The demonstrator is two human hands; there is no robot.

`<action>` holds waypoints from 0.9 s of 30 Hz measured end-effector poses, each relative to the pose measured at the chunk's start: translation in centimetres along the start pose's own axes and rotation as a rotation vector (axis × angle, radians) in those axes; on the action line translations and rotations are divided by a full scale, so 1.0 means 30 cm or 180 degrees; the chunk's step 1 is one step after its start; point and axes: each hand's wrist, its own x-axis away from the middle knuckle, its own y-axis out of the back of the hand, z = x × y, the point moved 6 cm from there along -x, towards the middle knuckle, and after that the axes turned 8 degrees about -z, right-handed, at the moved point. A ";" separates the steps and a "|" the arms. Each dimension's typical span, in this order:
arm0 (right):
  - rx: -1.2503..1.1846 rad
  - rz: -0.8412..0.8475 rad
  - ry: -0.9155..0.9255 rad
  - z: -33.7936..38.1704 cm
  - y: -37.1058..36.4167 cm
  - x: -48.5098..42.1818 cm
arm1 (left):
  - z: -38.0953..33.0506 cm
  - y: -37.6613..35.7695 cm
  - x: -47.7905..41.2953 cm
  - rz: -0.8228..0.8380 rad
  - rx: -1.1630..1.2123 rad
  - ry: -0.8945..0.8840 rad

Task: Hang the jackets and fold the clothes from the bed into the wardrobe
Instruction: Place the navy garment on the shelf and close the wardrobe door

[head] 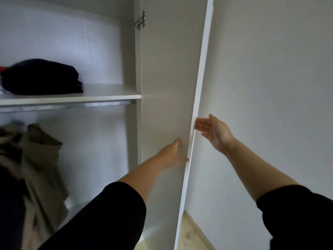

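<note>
The open wardrobe door stands nearly edge-on to the camera, its long axis running top to bottom, hinged at the wardrobe's right side panel by a metal hinge near the top; its free edge is the white strip slanting from upper right down toward the floor. Both hands sit on that free edge, one on each face. The left hand lies flat on the inner face with straight fingers and grips nothing, its thumb touching the edge. The right hand is higher, on the outer side between the door and the wall, palm open, fingertips touching the edge. So the door lies between the two hands, and the right hand looks better placed to push it, since closing would probably mean swinging the edge leftward toward the wardrobe opening. Inside, folded dark clothes rest on the shelf toward its left end, with a scrap of red at the frame's left border. Under the shelf's front edge runs a metal rail, and below it a beige jacket hangs beside darker garments at the left. The clothes appear put away, so I judge the task near its end.
</note>
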 end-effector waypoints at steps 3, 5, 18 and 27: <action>-0.0343 0.0560 -0.0141 -0.039 -0.060 -0.004 | 0.053 0.003 0.041 -0.0792 0.0003 0.0322; -0.0452 0.1064 -0.0195 -0.058 -0.142 0.011 | 0.098 0.032 0.088 -0.1420 0.0237 0.0392; 0.1382 0.2306 0.1014 -0.282 -0.854 0.067 | 0.644 0.377 0.330 -0.2416 0.0401 0.1281; 0.1859 0.2261 0.1788 -0.379 -1.359 -0.023 | 1.070 0.648 0.234 -0.2226 0.0345 0.1538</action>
